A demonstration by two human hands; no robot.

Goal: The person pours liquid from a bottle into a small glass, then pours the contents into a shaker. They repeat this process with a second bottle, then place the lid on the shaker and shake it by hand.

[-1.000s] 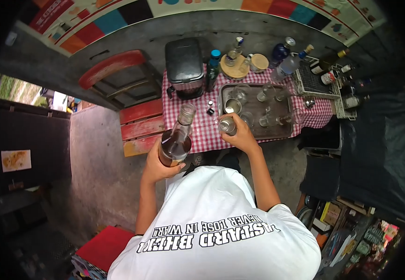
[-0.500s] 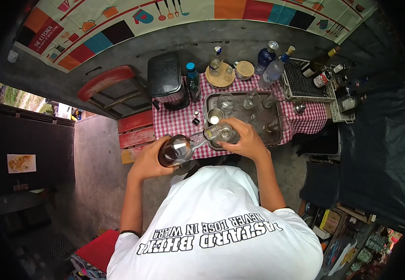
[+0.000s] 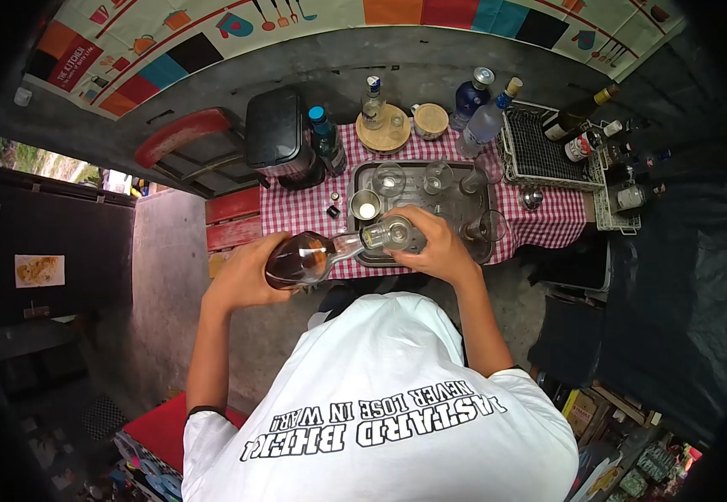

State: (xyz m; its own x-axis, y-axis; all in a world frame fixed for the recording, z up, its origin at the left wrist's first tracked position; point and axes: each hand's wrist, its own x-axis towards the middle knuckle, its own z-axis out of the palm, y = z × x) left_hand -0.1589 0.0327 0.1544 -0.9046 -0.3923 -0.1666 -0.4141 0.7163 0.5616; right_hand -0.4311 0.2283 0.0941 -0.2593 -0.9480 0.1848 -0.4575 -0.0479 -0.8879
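My left hand (image 3: 242, 272) wraps around the body of a clear, round-bodied bottle (image 3: 296, 261) with dark brown liquid in it. The bottle lies tilted, its neck pointing right. My right hand (image 3: 440, 249) grips a small clear glass (image 3: 391, 235), which is also tipped. The bottle's neck meets or overlaps the glass's rim; whether liquid is running cannot be made out. Behind the glass, a metal tray (image 3: 487, 180) bears several clear glasses, among them a stemmed glass (image 3: 438, 176). A metal cup (image 3: 365, 204) with something pale inside stands at the tray's left edge.
A red-and-white checked cloth (image 3: 284, 215) covers the table. At the back are a black bin-like container (image 3: 275, 130), a blue-capped bottle (image 3: 327, 142), a round wooden board (image 3: 382, 140), and a blue bottle (image 3: 472, 99). A wire basket (image 3: 547, 171) and several bottles stand right.
Both hands, with the bottle and the glass, have shifted slightly left in view. The bottle lies nearer to level. The camera view has shifted a little too.
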